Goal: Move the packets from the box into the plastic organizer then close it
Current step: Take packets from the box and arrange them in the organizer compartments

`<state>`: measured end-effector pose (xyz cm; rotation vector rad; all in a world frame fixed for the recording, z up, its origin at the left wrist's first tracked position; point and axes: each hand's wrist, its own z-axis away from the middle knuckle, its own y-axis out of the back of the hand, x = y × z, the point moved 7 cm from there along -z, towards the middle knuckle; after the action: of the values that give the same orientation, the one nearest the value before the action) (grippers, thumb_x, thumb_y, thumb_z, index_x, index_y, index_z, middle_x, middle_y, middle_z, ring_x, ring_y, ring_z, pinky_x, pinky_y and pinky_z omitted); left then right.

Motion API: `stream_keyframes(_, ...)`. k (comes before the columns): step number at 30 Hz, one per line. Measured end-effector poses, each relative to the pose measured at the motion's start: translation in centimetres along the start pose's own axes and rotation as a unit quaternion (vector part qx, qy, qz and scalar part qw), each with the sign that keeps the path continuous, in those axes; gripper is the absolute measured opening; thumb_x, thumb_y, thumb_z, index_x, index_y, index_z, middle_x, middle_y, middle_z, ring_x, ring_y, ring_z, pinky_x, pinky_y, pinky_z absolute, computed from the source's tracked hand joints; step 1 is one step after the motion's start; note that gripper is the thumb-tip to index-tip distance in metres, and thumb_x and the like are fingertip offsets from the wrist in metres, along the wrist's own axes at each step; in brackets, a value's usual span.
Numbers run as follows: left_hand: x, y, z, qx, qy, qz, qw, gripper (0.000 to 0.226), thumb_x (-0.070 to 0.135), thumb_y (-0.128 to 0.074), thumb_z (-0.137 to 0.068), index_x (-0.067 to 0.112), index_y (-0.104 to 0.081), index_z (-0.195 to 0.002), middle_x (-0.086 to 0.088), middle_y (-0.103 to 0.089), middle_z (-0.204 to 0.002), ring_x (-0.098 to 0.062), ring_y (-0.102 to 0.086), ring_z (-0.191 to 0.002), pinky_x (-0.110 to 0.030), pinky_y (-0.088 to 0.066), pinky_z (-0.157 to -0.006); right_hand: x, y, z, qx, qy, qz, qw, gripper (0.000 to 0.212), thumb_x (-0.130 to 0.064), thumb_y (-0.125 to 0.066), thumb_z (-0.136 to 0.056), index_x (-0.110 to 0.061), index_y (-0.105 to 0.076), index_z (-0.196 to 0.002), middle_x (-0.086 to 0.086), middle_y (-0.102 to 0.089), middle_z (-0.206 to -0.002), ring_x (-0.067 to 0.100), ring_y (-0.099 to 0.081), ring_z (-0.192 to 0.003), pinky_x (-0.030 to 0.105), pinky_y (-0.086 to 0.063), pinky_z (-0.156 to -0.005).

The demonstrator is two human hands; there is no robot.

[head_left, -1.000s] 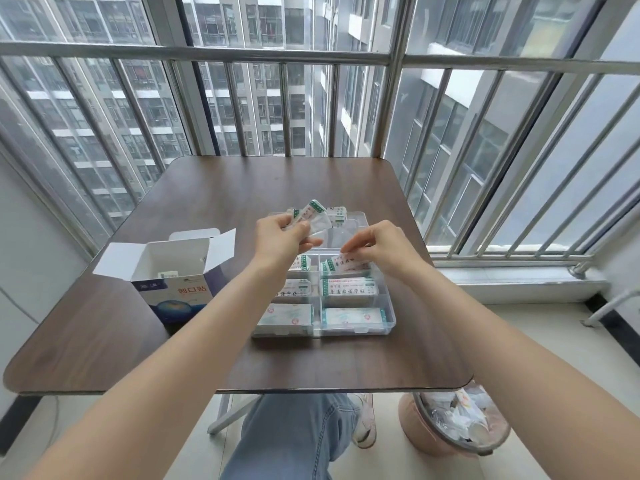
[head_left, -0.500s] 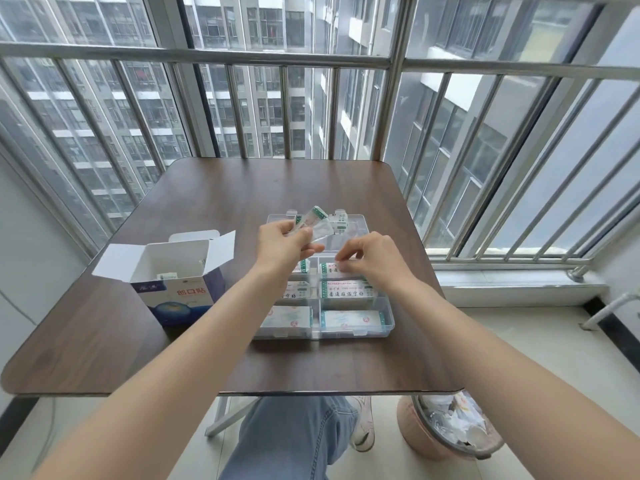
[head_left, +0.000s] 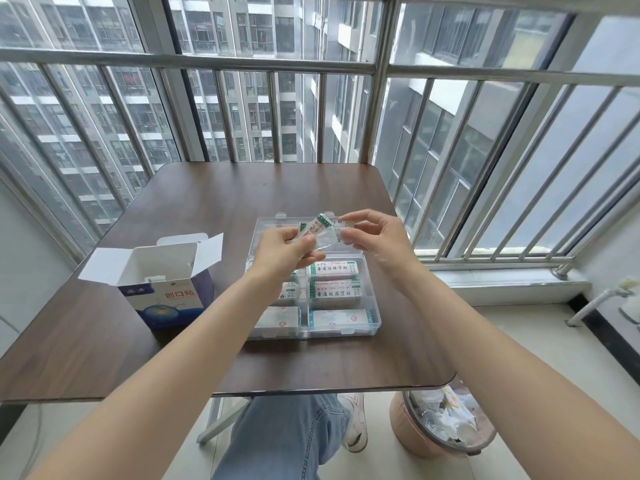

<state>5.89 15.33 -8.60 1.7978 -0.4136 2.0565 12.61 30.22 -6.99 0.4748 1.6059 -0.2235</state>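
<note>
Left forearm hides the organizer's left compartments. Box on the bench reads 创口贴; packet labels are too small to read. Left grip pinches a fan of packets above the open organizer; right grip pinches one packet's end.

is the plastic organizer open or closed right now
Open: the plastic organizer has its clear lid lying back flat, and packets show uncovered in the compartments.

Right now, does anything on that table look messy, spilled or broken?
Nothing stands out. The plastic organizer sits open with packets lying flat in its compartments, the box stands upright with its flaps open, and both hands hold a bunch of packets above the organizer. Nothing looks spilled or damaged.
</note>
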Motion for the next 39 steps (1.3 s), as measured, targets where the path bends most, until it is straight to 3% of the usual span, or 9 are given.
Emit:
stream_keyframes(4,-0.2,0.4,-0.2,0.016,-0.004,-0.011,1.000,0.018,0.001,-0.052,-0.093,-0.004,-0.059,-0.110,-0.004,-0.063,-0.082,-0.004,-0.066,-0.053,-0.011,-0.052,-0.055,0.8,1.0,-0.6,0.059,-0.022,0.007,0.998,0.008,-0.001,-0.067,-0.083,-0.009,-0.069,-0.084,0.005,-0.066,-0.071,0.003,-0.060,-0.055,0.015,-0.051,-0.063)
stream_keyframes(8,-0.5,1.6,-0.8,0.072,-0.007,-0.034,0.997,0.020,0.003,-0.049,-0.095,-0.002,-0.059,-0.112,-0.005,-0.063,-0.087,-0.003,-0.065,-0.054,-0.011,-0.052,-0.055,2.2,1.5,-0.9,0.049,-0.080,0.055,0.994,0.006,0.001,-0.066,-0.083,-0.002,-0.069,-0.088,0.009,-0.064,-0.072,0.012,-0.060,-0.060,0.018,-0.052,-0.065)
stream_keyframes(12,-0.9,1.7,-1.5,0.081,-0.001,-0.078,0.994,0.020,0.004,-0.047,-0.096,0.001,-0.060,-0.111,-0.003,-0.062,-0.084,0.000,-0.063,-0.051,-0.011,-0.050,-0.053,2.9,1.4,-0.8,0.037,-0.090,0.178,0.979,0.013,-0.004,-0.070,-0.081,-0.015,-0.070,-0.074,0.005,-0.068,-0.072,0.015,-0.063,-0.064,0.026,-0.055,-0.074)
stream_keyframes(15,-1.1,1.2,-1.6,0.061,0.002,-0.118,0.991,0.018,0.004,-0.046,-0.096,0.002,-0.059,-0.108,-0.008,-0.062,-0.088,-0.001,-0.063,-0.051,-0.011,-0.048,-0.050,2.4,1.0,-0.4,0.023,-0.072,0.282,0.956,0.007,-0.008,-0.068,-0.082,-0.013,-0.071,-0.079,0.004,-0.069,-0.074,0.010,-0.061,-0.063,0.014,-0.046,-0.063)
stream_keyframes(21,-1.2,0.3,-1.7,0.027,-0.007,-0.183,0.983,0.015,0.008,-0.046,-0.096,0.008,-0.058,-0.106,-0.003,-0.063,-0.072,-0.005,-0.062,-0.058,-0.022,-0.052,-0.062,2.3,-0.3,-0.2,0.006,-0.045,0.379,0.924,0.006,-0.016,-0.070,-0.083,-0.015,-0.073,-0.087,0.001,-0.066,-0.085,0.013,-0.059,-0.081,0.024,-0.045,-0.074)
stream_keyframes(30,-1.1,0.4,-1.5,0.023,-0.013,-0.140,0.990,0.014,0.007,-0.046,-0.096,0.007,-0.057,-0.105,-0.003,-0.061,-0.083,-0.004,-0.064,-0.055,-0.018,-0.054,-0.060,2.2,-1.2,-0.1,-0.028,-0.039,0.453,0.890,0.015,-0.021,-0.069,-0.084,-0.014,-0.072,-0.096,0.004,-0.068,-0.101,0.019,-0.062,-0.093,0.035,-0.051,-0.085)
stream_keyframes(33,-0.6,0.6,-1.0,0.020,-0.012,-0.049,0.999,0.011,0.003,-0.050,-0.094,0.004,-0.058,-0.102,-0.005,-0.061,-0.084,-0.004,-0.065,-0.053,-0.013,-0.052,-0.055,1.1,-0.8,-0.1,-0.005,-0.018,0.405,0.914,0.020,-0.027,-0.063,-0.088,-0.014,-0.071,-0.101,-0.001,-0.066,-0.098,0.014,-0.061,-0.093,0.028,-0.046,-0.081)
stream_keyframes(36,-0.5,0.6,-0.3,0.012,0.000,0.007,1.000,0.010,0.003,-0.055,-0.092,0.006,-0.058,-0.101,-0.004,-0.063,-0.086,-0.005,-0.065,-0.053,-0.014,-0.054,-0.057,0.2,-0.6,0.4,0.012,-0.041,0.185,0.982,0.020,-0.031,-0.063,-0.088,-0.013,-0.071,-0.094,-0.001,-0.069,-0.085,0.008,-0.061,-0.068,0.019,-0.042,-0.063)
stream_keyframes(39,-0.5,0.0,0.2,-0.012,0.013,0.019,1.000,0.009,0.007,-0.057,-0.092,0.013,-0.059,-0.097,-0.001,-0.064,-0.087,-0.004,-0.065,-0.052,-0.015,-0.053,-0.054,0.3,-1.2,0.8,-0.006,-0.074,0.067,0.995,0.002,-0.013,-0.069,-0.084,-0.013,-0.067,-0.083,0.005,-0.068,-0.075,0.005,-0.059,-0.052,0.013,-0.041,-0.049)
